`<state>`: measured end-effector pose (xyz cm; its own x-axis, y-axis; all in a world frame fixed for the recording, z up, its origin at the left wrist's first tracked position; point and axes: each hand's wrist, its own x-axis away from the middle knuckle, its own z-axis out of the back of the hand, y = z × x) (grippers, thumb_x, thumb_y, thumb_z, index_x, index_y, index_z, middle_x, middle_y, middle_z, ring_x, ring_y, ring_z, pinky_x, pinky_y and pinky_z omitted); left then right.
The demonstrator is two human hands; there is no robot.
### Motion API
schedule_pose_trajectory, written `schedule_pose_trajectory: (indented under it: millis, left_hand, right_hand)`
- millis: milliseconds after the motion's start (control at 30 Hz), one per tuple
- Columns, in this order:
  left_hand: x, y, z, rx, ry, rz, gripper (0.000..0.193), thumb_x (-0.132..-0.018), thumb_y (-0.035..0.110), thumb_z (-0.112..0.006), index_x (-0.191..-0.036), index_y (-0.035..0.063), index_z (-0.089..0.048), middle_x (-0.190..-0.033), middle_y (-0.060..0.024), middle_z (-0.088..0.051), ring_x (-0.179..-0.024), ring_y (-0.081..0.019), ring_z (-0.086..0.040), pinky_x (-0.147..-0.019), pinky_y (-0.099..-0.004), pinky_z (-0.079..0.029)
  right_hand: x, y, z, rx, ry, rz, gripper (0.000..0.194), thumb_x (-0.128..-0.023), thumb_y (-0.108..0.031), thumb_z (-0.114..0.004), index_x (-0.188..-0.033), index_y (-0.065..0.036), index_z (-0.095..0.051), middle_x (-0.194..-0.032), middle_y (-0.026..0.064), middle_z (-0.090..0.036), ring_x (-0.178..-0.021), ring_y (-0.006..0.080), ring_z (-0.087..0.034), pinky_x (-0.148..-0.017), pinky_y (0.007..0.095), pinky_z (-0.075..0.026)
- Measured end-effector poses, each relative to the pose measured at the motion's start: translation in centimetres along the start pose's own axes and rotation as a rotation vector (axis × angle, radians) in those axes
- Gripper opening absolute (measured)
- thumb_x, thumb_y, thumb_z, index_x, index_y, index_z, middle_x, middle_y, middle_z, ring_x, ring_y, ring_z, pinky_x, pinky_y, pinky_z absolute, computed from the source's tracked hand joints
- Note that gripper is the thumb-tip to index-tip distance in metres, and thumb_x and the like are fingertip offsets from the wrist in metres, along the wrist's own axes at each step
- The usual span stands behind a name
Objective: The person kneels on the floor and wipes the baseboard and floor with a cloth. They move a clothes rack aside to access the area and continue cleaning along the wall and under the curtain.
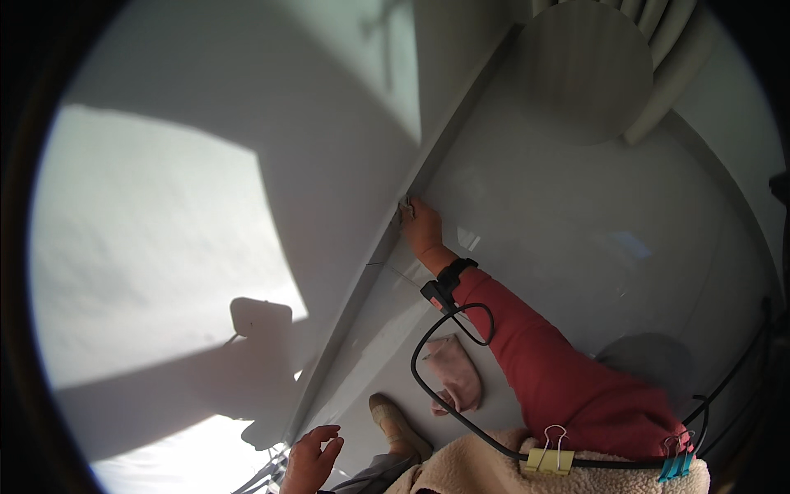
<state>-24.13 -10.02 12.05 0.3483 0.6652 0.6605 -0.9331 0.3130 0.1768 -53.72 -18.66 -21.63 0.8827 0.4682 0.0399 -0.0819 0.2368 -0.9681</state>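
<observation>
My right hand (424, 230) reaches out along the grey baseboard (345, 305), where the white wall meets the floor. Its fingers pinch a small greyish wad (405, 207), which looks like a cloth and presses against the baseboard; most of it is hidden by the fingers. Low in the view, my left hand (313, 458) is held near the wall, with fingers bent and apart and nothing in it. A crumpled pink cloth (455, 373) lies on the glossy grey floor (537, 210) between my right arm and my shoe (392, 420).
A black cable (432, 395) loops from the device on my right wrist (441, 290) to binder clips (549, 460) on my fleece garment. At the top right stand a round grey-brown object (586, 71) and pale radiator-like tubes (669, 80). Sunlight and shadows fall across the wall (333, 142).
</observation>
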Motion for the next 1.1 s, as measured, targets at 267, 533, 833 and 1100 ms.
schedule_pose_trajectory:
  millis: [267,533,833,1100]
  left_hand:
    - [0.3,0.3,0.5,0.041,-0.044,0.072,0.025,-0.085,0.017,-0.059,-0.105,0.0026,-0.062,-0.093,-0.0132,-0.067,-0.085,-0.0213,-0.064,-0.073,-0.0308,-0.049]
    - [0.3,-0.6,-0.1,0.042,0.001,0.018,0.024,-0.085,0.016,-0.059,-0.104,0.0015,-0.062,-0.093,-0.0132,-0.067,-0.086,-0.0211,-0.063,-0.076,-0.0304,-0.048]
    - [-0.1,-1.0,0.1,0.059,-0.005,0.003,0.025,-0.085,0.018,-0.06,-0.105,0.0024,-0.061,-0.094,-0.0121,-0.067,-0.085,-0.0198,-0.063,-0.074,-0.0297,-0.048]
    - [-0.1,-0.9,0.5,0.032,-0.019,0.016,0.026,-0.085,0.018,-0.06,-0.106,0.0027,-0.061,-0.094,-0.0124,-0.067,-0.086,-0.0206,-0.064,-0.073,-0.0299,-0.049]
  right_hand:
    - [3.4,2.2,-2.7,-0.137,-0.041,-0.148,0.013,-0.081,-0.009,-0.057,-0.091,-0.001,-0.059,-0.076,0.0169,-0.06,-0.074,0.0296,-0.063,-0.063,0.0376,-0.047]
    - [4.5,0.2,-3.9,-0.403,0.242,-0.349,0.017,-0.081,-0.016,-0.06,-0.083,0.001,-0.059,-0.079,0.0196,-0.06,-0.072,0.0343,-0.06,-0.066,0.0398,-0.047]
    - [6.0,-1.1,-4.5,-0.329,0.243,-0.415,0.013,-0.079,-0.012,-0.061,-0.084,0.0,-0.062,-0.078,0.0161,-0.063,-0.073,0.0294,-0.061,-0.069,0.034,-0.047]
    - [6.1,0.1,-5.3,-0.318,0.325,-0.271,0.016,-0.083,-0.012,-0.056,-0.078,0.003,-0.058,-0.072,0.0195,-0.059,-0.067,0.0353,-0.058,-0.062,0.0396,-0.046]
